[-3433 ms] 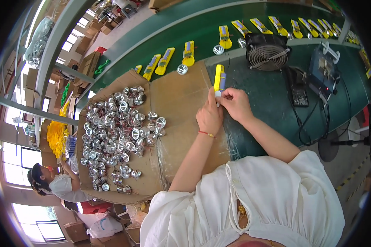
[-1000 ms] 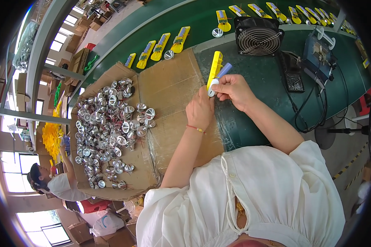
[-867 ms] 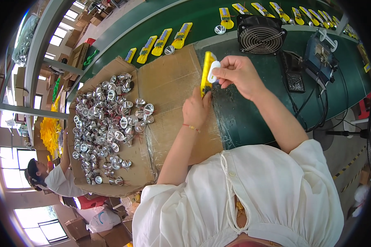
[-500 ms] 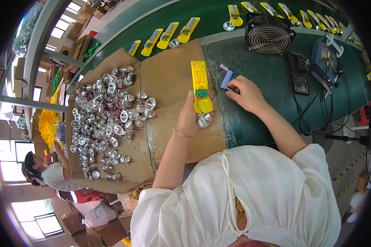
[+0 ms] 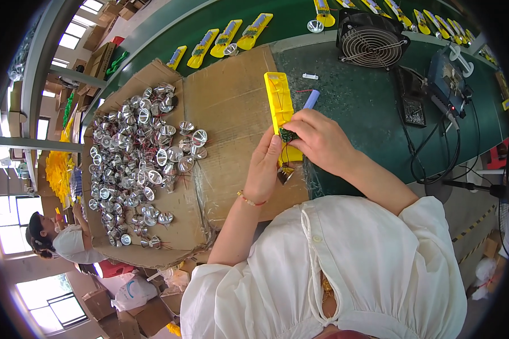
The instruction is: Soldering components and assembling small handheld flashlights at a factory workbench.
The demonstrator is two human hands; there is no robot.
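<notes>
My left hand (image 5: 264, 169) is wrapped around the lower part of a long yellow plastic housing (image 5: 278, 93), which is tilted on its side edge. At its lower half, my right hand (image 5: 325, 138) pinches a small green circuit board (image 5: 288, 134) between thumb and fingers. Thin wires run from the board. A silver reflector cup (image 5: 285, 175) hangs at the housing's near end. Just beyond my right hand lies a blue cylindrical battery (image 5: 311, 99) with a red wire. A small white piece (image 5: 310, 76) rests farther back on the green tabletop.
To the left, a cardboard box (image 5: 195, 186) holds many silver reflector cups (image 5: 136, 152). Yellow housings (image 5: 226, 38) with batteries stand along the back. A black fan (image 5: 373, 42), a soldering station (image 5: 447, 82) and cables are at the right. Another person (image 5: 68, 240) works at far left.
My right hand has left the battery's side and moved left onto the circuit board. The housing has tipped in my left hand, and the reflector has turned.
</notes>
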